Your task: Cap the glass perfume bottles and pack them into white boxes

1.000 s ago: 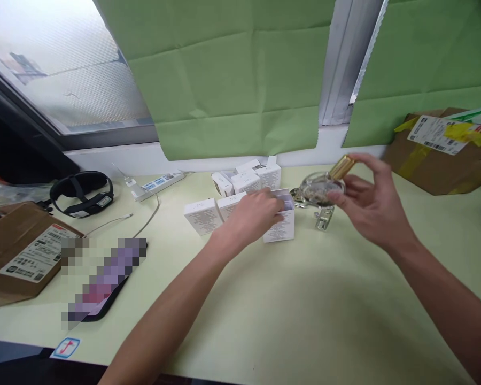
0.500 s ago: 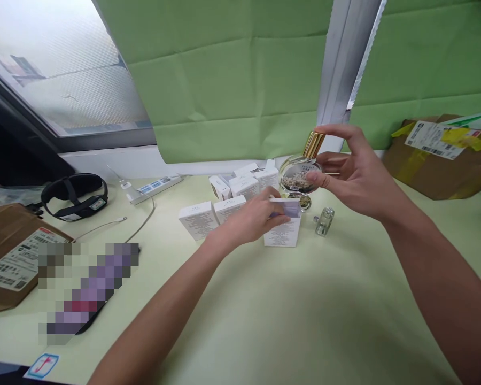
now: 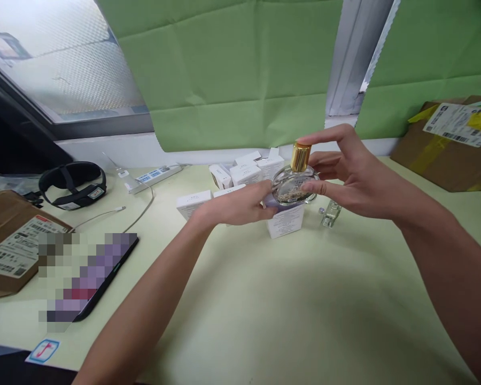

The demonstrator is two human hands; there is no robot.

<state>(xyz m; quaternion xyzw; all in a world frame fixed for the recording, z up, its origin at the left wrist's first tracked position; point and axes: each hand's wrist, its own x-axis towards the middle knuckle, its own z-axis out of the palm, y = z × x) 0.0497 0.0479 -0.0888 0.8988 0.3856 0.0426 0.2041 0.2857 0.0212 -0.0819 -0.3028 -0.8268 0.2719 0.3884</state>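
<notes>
My right hand (image 3: 340, 174) is closed around a clear oval perfume bottle (image 3: 292, 184) with a gold cap, its index finger on top of the cap. The bottle is upright just above an open white box (image 3: 286, 220). At that box's left side, my left hand (image 3: 246, 203) grips its upper part, thumb toward the front. The bottle hides most of the box's opening. A small glass bottle (image 3: 331, 214) stands on the table to the right of the box, partly behind my right hand.
Several white boxes (image 3: 246, 172) are grouped near the wall, with another white box (image 3: 193, 202) left of my hand. Farther left are a power strip (image 3: 154, 178), a black headset (image 3: 72, 187), a phone (image 3: 108, 280) and a cardboard box (image 3: 20, 246). Another carton (image 3: 444, 155) sits at right.
My right hand has brought the perfume bottle left and down, over the box opening. My left hand keeps its hold on the box, which now looks slightly tilted. The view has shifted a little.
</notes>
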